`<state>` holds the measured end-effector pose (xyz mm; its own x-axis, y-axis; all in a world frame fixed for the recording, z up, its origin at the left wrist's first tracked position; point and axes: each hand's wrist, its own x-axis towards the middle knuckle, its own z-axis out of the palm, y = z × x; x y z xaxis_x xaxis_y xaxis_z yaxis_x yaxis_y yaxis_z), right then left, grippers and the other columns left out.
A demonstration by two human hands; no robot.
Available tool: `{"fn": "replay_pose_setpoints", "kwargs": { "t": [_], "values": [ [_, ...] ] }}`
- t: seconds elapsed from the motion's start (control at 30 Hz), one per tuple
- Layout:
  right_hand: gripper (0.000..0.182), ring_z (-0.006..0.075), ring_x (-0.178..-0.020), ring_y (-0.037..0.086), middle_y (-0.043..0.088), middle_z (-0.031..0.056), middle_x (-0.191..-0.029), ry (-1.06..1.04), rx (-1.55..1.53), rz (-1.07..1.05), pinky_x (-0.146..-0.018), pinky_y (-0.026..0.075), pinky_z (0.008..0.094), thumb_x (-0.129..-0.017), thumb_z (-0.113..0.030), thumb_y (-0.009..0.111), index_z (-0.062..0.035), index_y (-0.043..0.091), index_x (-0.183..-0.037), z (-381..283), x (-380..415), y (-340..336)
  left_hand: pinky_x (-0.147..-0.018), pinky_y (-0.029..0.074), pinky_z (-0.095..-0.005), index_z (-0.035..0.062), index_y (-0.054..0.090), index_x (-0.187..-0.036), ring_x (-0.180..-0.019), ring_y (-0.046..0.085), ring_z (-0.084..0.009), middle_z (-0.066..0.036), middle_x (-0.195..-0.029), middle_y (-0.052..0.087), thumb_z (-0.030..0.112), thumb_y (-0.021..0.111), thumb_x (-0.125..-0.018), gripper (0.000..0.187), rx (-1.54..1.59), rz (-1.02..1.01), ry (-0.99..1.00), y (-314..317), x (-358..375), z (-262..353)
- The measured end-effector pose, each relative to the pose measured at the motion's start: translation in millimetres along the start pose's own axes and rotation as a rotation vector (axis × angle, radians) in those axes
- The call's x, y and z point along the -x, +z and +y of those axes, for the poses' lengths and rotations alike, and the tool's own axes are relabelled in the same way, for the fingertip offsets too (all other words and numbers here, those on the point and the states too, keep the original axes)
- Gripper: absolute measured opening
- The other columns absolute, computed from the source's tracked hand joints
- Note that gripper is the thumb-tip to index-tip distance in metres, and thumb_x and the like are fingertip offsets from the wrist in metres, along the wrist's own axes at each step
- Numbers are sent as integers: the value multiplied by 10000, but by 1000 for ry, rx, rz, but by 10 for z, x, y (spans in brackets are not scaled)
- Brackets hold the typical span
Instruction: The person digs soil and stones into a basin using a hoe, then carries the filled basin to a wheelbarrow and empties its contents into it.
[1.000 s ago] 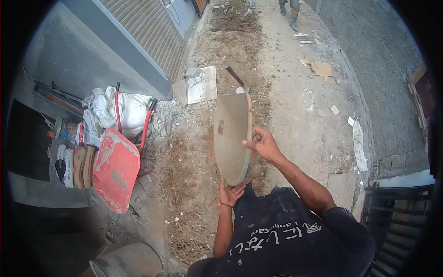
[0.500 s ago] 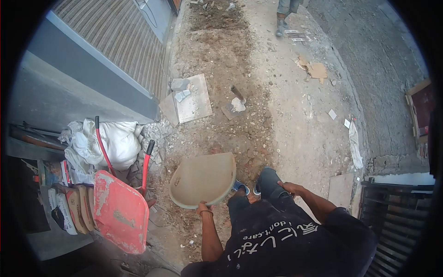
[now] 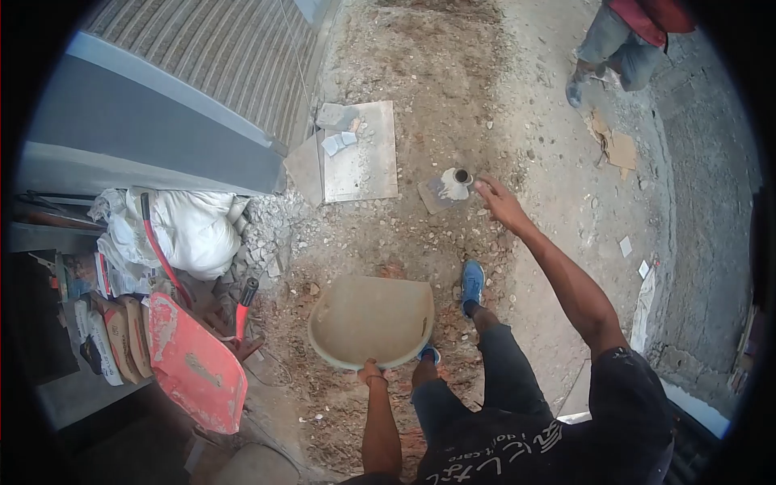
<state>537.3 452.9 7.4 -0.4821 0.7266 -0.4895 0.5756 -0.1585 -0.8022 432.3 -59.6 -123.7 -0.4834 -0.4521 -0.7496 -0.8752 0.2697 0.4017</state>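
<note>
My left hand [image 3: 371, 373] is closed on the near rim of a large beige basin [image 3: 373, 317], which has one straight edge. My right hand [image 3: 497, 204] reaches forward beside an upright pipe [image 3: 461, 175]. Its fingers point toward the pipe and look apart; whether they touch it I cannot tell. Around the pipe's foot lies whitish material on a small flat piece [image 3: 437, 194].
A red wheelbarrow [image 3: 196, 361] stands at the left by white sacks [image 3: 194, 234] and stacked bags [image 3: 123, 339]. Boards with rubble [image 3: 362, 162] lie ahead. Another person [image 3: 618, 44] is at the upper right, near torn cardboard [image 3: 621, 150].
My right hand has moved from my thigh forward to the pipe. My left hand still holds the basin, now slightly further right. The other person has come closer, with more of the body in view.
</note>
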Motion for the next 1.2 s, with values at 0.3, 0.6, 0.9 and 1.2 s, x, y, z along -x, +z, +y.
{"fn": "replay_pose_setpoints", "kwargs": {
  "t": [0.3,0.6,0.9,1.2],
  "values": [
    [647,309,-912,660,647,212,-771,116,703,-329,-715,538,433,-861,-446,495,-26,444,-1351,509,-1714,521,-697,570,-453,57,263,-1434,-1021,586,-368,-220,-1299,483,151,636,-781,757,1,-92,-74,1767,-998,-1004],
    [616,252,-1022,565,467,174,-1246,453,-252,-135,-794,512,349,-891,-189,575,-72,267,-1412,1272,-199,873,-914,461,-510,30,362,-1357,-1114,546,-385,-266,-1291,466,528,535,-886,707,-27,-962,-372,2184,716,-287],
    [318,198,-941,578,547,111,-1056,491,-720,-271,-839,490,379,-925,-159,564,-91,446,-1212,2669,127,956,-472,523,-316,-71,595,-992,-540,634,-227,-141,-759,644,462,745,-757,602,-1133,-1062,166,3406,1141,294],
    [275,200,-619,609,596,107,-759,875,-515,216,-511,469,341,-715,-62,624,0,567,-978,3643,-1177,1537,-503,509,-328,-42,560,-998,-530,617,-189,-125,-727,620,81,724,-662,393,-1083,-951,749,2782,378,-974]
  ]
}}
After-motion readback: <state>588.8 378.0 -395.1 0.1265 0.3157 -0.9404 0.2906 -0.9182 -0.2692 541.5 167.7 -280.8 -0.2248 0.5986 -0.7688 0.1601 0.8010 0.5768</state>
